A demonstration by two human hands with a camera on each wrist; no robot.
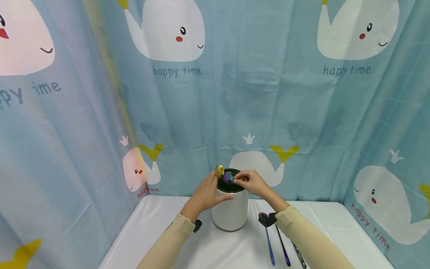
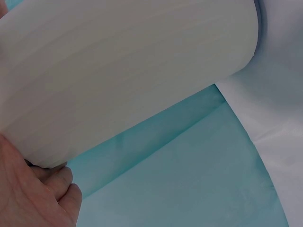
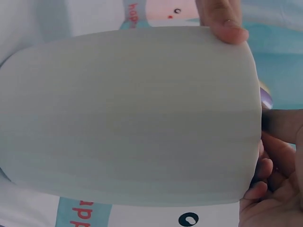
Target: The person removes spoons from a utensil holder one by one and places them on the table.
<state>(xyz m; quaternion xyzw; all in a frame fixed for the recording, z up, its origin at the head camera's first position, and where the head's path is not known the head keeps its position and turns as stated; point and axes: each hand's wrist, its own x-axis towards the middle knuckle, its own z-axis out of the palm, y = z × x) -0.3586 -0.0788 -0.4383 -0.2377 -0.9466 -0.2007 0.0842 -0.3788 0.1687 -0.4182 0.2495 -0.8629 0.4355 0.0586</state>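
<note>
A white utensil holder [image 1: 230,213] with a black inside stands upright on the table. My left hand [image 1: 207,192] holds it at the upper left side, thumb across the front and fingers at the rim; its curled fingertips show in the left wrist view. Out of the holder's opening rise the heads of a gold spoon [image 1: 219,171] and a purple, iridescent spoon [image 1: 228,178]. Over the right part of the rim, my right hand [image 1: 251,181] pinches the purple spoon at its edge, thumb and fingertips together. The spoon handles are hidden inside the holder.
To the right of the holder, several long-handled utensils lie on the white table [image 1: 198,254]: one with a blue handle [image 1: 270,248], one with a dark purple handle [image 1: 283,248] and one with a patterned handle [image 1: 298,255]. A blue whale-print curtain [image 1: 215,112] hangs behind and at both sides.
</note>
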